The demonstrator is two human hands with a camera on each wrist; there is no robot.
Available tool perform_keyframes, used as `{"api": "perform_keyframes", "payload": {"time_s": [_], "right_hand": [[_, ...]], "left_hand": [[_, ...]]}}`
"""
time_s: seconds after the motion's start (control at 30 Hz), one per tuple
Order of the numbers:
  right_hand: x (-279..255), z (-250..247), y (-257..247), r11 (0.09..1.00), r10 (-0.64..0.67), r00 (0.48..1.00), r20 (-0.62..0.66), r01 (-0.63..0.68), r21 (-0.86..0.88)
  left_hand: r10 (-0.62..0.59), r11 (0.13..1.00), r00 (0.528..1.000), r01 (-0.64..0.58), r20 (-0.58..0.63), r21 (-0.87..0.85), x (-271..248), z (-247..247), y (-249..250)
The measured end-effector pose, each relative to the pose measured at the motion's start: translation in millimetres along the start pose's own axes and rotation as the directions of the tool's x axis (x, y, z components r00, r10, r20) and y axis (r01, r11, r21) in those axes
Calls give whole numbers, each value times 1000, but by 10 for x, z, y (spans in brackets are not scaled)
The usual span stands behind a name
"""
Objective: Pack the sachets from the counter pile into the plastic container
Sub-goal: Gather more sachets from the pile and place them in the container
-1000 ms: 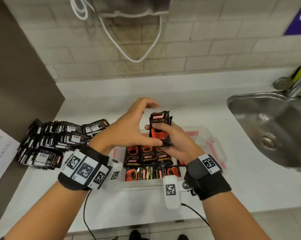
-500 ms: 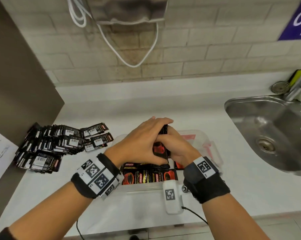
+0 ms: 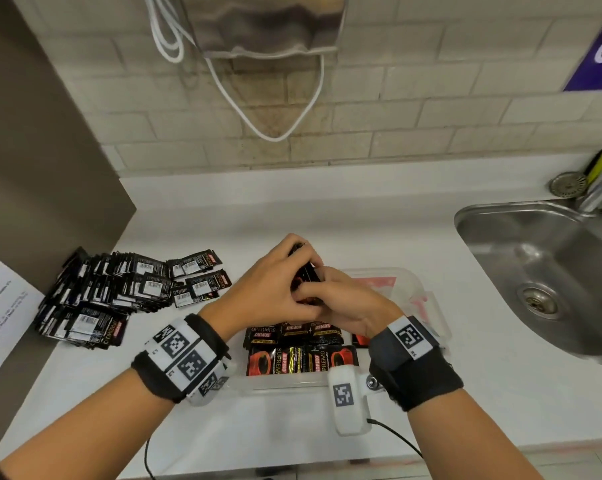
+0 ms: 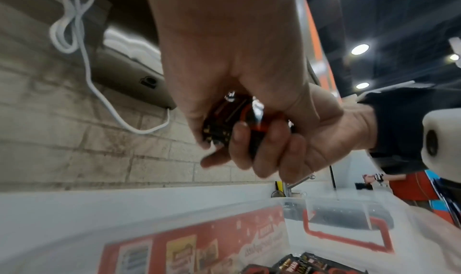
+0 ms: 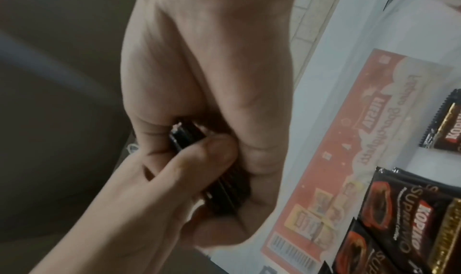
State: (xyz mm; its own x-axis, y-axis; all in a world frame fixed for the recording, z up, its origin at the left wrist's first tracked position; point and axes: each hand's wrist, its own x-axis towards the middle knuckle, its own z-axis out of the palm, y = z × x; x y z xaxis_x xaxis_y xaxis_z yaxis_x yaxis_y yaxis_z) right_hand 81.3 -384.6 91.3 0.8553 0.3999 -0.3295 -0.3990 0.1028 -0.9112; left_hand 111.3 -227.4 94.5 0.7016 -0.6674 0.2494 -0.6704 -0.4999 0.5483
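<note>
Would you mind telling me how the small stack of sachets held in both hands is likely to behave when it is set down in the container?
The stack of sachets, gripped by the left hand and right hand, looks thin and glossy, so it is probably light and may slide apart once released. The sachets already in the plastic container lie flat and overlapping, so these would likely flop flat rather than stand.

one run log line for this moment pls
left hand: grips small black-and-red sachet stack | right hand: grips same stack | over clear plastic container | counter sachet pile: remains

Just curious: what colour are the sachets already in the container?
Mostly black with red-orange and gold; the sachets in the container show best in the head view.
</note>
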Motion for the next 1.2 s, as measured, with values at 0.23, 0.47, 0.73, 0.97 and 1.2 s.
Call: {"api": "perform_keyframes", "payload": {"time_s": [0.23,0.47,0.73,0.97,1.2], "right_hand": [[132,-59,169,972,125,984,-125,-147,-185],[290,-32,319,946,60,969,-238,-132,-297],[356,2,419,923,-51,937,-344,-88,-374],[375,12,483,917,-25,915,-403,-140,-375],[345,63,478,969,65,943,-326,-138,-206]], "left_hand": [[-16,942,955,-85,297,326,-61,-244,-174],[-102,906,956,-24,275,422,-149,-138,-378],[-203,875,954,77,218,477,-221,-10,-561],[-264,758,948,90,177,646,-284,87,-611],[-290,672,941,71,173,737,-311,208,-582]]}}
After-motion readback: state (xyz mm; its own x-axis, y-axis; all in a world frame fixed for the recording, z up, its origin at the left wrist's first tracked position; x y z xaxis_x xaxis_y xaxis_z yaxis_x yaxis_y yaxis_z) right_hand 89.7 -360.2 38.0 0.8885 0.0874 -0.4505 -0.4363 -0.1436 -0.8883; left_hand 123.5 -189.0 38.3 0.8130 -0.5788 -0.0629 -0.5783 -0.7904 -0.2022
